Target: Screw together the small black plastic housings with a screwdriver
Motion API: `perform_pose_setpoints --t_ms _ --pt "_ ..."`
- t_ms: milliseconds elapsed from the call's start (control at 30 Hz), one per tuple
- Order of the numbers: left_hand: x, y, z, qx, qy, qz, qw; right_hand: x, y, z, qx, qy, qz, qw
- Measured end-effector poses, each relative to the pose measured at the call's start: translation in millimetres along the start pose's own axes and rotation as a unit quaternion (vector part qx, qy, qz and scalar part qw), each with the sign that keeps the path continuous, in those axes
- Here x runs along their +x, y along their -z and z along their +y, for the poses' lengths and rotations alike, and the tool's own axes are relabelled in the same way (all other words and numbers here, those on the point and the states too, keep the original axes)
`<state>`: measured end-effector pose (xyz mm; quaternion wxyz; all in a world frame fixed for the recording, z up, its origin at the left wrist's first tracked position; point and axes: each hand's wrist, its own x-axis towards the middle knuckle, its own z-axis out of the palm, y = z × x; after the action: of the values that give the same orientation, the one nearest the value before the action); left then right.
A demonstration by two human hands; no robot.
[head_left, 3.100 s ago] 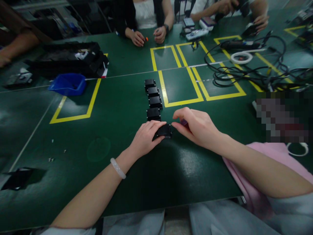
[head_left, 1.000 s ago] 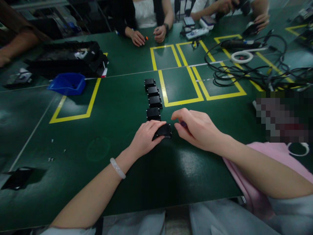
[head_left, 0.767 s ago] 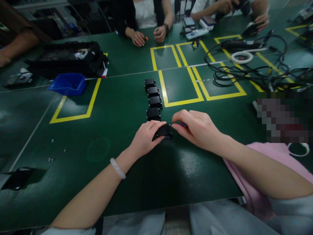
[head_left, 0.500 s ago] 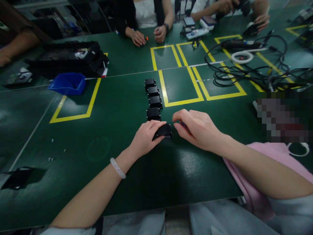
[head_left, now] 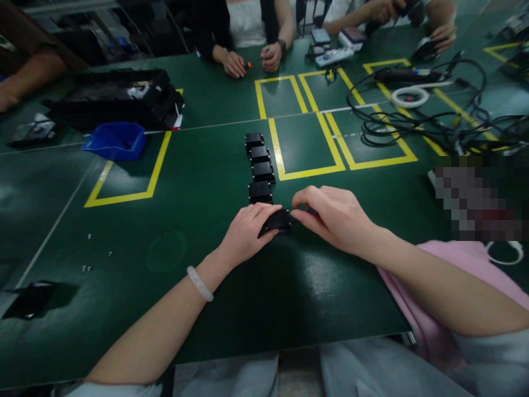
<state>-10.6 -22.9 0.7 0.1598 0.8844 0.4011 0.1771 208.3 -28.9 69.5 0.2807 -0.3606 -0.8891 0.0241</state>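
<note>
My left hand (head_left: 247,232) grips a small black block (head_left: 278,220) from its left side, with the block resting on the green table (head_left: 248,309). Close to the block's right edge is my right hand (head_left: 326,216), its thumb and forefinger curled toward each other near a small pin on that edge. Whatever lies between those fingers is too small to make out. Beyond my left hand, several similar black blocks (head_left: 260,192) form a row leading away from me, with tiny light pins at their sides.
A blue tray (head_left: 114,141) sits left, before black trays (head_left: 111,99). Tangled cables (head_left: 384,124) lie right. Small screws (head_left: 86,268) and a black part (head_left: 30,300) are at the left. Pink cloth (head_left: 458,275) lies under my right forearm. Another person's hands (head_left: 235,64) rest across the table.
My right thumb has moved slightly left, closer to the black block's right edge. My left hand keeps its place on the block.
</note>
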Motion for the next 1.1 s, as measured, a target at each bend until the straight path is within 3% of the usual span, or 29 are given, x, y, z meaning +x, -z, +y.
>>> perform_pose_setpoints --t_ms 233,1100 --pt "0.1 0.0 0.1 0.009 0.000 0.005 1.000 -2.1 -5.7 2.4 -0.016 -0.001 0.034 0.999" --pt "0.1 -0.7 -0.4 0.002 -0.003 0.003 1.000 -1.0 0.3 0.4 0.006 -0.003 -0.017 1.000"
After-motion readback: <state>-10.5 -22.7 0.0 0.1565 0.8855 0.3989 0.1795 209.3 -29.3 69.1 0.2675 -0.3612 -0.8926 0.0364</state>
